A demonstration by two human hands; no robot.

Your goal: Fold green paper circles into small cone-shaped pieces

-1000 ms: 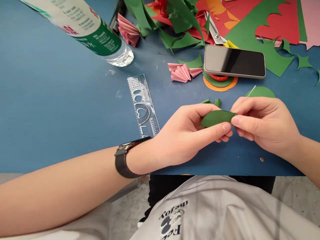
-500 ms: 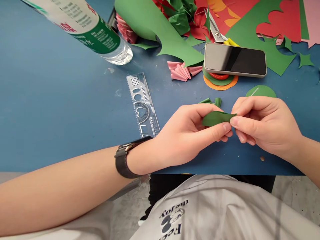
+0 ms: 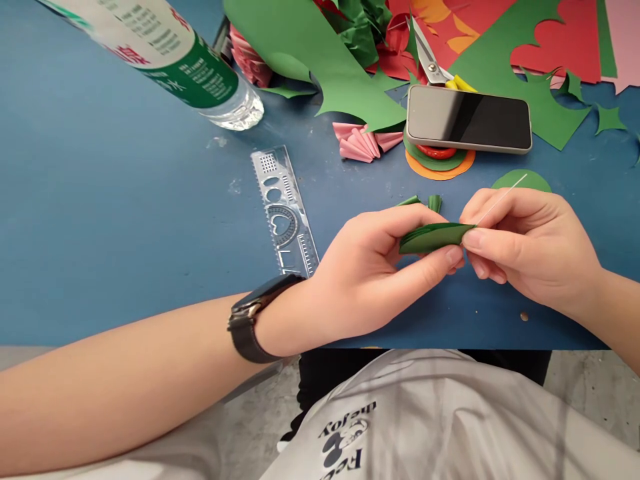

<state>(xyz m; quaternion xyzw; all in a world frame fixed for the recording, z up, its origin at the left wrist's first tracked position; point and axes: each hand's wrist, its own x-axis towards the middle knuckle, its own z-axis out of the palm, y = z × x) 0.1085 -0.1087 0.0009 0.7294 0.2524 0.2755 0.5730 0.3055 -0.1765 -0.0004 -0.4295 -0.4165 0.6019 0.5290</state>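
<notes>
My left hand (image 3: 385, 267) is closed, its thumb and fingers pinching a folded piece of green paper (image 3: 434, 239) whose stacked layers show along the upper edge. At the paper's pointed right end, the thumb and index finger of my right hand (image 3: 525, 243) are pinched together. A thin white strip (image 3: 507, 195) slants up and right from that pinch; whether it is a stick or a thread I cannot tell. Behind my fingers lie small pleated green paper pieces (image 3: 435, 203). A green paper circle (image 3: 523, 180) lies partly hidden behind my right hand.
A clear stencil ruler (image 3: 285, 200) lies left of my hands, near a water bottle (image 3: 200, 73). Beyond are a phone (image 3: 469, 119) on paper circles, scissors (image 3: 430, 60), pleated pink paper (image 3: 363, 143), a green paper sheet (image 3: 345, 87) and red cut paper (image 3: 570, 47).
The green paper has tilted, so its layered edge now shows. The white strip stands out longer above my right fingers. Both hands stay in nearly the same place.
</notes>
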